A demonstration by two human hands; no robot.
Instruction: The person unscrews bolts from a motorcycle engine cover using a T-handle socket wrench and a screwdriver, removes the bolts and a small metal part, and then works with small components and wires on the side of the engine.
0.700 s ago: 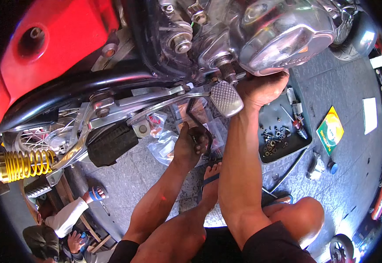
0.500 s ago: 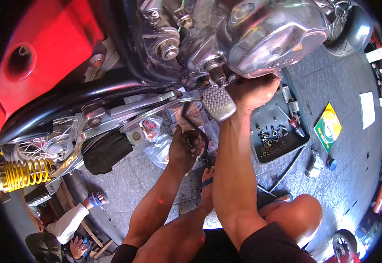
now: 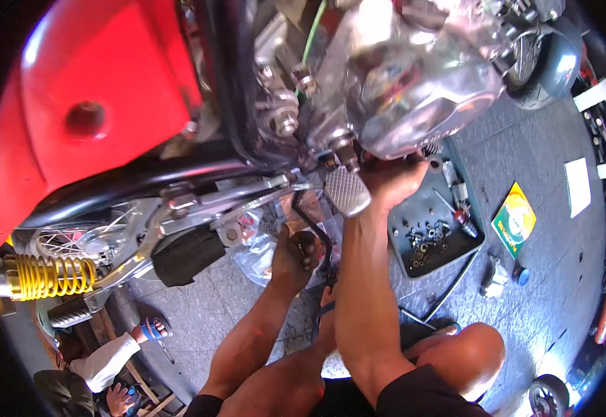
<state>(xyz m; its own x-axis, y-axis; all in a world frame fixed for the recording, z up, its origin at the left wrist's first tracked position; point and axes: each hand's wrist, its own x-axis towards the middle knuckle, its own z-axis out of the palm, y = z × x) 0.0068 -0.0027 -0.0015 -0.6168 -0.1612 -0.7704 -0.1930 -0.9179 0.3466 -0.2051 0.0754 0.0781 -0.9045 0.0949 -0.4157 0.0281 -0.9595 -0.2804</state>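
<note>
My left hand (image 3: 296, 258) is curled beside a bent black metal bar (image 3: 313, 227), above clear plastic bags (image 3: 247, 257) on the floor; its fingers close on something small that I cannot make out. My right hand (image 3: 397, 182) reaches under the silver engine cover (image 3: 428, 97), its fingertips hidden. Just left of my right wrist is a textured metal foot pedal (image 3: 344, 193), below a splined shaft (image 3: 346, 156). A red body panel (image 3: 108, 76) and black frame tube (image 3: 143, 174) lie to the upper left.
A grey tray (image 3: 402, 257) of small hardware and a screwdriver (image 3: 465, 222) sits at right, with a yellow-green packet (image 3: 515, 222) and metal rod (image 3: 449, 292). A yellow spring (image 3: 52, 276) is at left. Another person (image 3: 104, 361) sits at lower left, near a wooden frame.
The engine, pedal and both my hands appear lower in the picture and slightly further left than in the first earlier frame, as the view has shifted. My hands keep similar shapes.
</note>
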